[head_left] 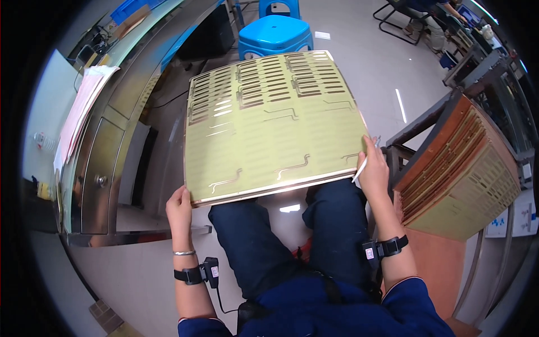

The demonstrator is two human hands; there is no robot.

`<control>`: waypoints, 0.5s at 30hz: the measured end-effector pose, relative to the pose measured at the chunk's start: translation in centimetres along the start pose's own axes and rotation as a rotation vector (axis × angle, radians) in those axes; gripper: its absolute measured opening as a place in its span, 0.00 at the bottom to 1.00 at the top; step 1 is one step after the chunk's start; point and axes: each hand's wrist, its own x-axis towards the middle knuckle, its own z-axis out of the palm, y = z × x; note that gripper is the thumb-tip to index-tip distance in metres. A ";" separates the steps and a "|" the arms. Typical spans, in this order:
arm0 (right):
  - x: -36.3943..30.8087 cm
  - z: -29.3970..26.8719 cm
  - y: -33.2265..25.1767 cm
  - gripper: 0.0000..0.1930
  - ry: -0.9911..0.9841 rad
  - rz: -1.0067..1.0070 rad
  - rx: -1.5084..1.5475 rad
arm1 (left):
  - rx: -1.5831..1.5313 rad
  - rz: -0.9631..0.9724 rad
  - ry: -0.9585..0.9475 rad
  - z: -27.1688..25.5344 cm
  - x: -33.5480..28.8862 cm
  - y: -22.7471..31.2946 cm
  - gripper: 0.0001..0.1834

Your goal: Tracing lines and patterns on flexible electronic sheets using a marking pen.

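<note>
Holding a yellow-green circuit-board panel [269, 135] over the knees [337, 205] at twelve o'clock; pinching its rim with left hand [179, 209] at eight, right hand [375, 171], also holding a white pen-like stick [360, 169], at four. Likely stiff, slick; best gripped by opposite edges.

Blue stool [274, 33]: glossy plastic, rounded seat
Second stool [279, 8]: matching blue, just behind the blue stool
Floor [368, 67]: pale grey and shiny, around the blue stool
Reflection [401, 105]: long white streak on the floor, nearer than the blue stool and to its right
Bench [126, 90]: metal-fronted, round drawer knob [101, 180], left of the blue stool
Chair [406, 8]: black, well right of the blue stool
</note>
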 end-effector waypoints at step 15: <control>-0.6 -2.8 2.4 0.20 -0.080 0.157 0.188 | -0.355 -0.271 -0.067 -2.2 -4.0 1.1 0.08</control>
